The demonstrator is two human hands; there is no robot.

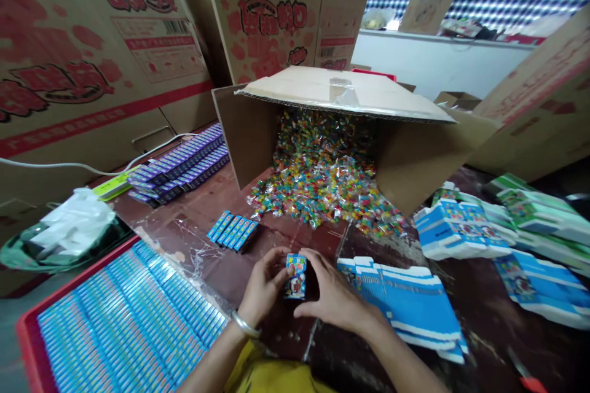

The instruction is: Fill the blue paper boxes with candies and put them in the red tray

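A small blue candy box (295,277) with a colourful printed front stands between my two hands over the table's near middle. My left hand (266,285) wraps its fingers and thumb round the box's left side. My right hand (334,295) curves about the right side, thumb and fingers spread, fingertips by the top edge. Beyond my hands, several small wrapped packets of coloured candy (318,190) spill out of a cardboard carton (410,159) lying on its side. A short row of filled blue boxes (233,231) is to the left, and a pile of flat blue box blanks (410,304) to the right.
A red tray (27,344) packed with blue boxes fills the lower left. Purple boxes (184,163) are stacked behind it, near a plastic bag (76,221). More blue (461,230) and green cartons (539,215) lie at right, with a red-handled tool (530,381) at the corner.
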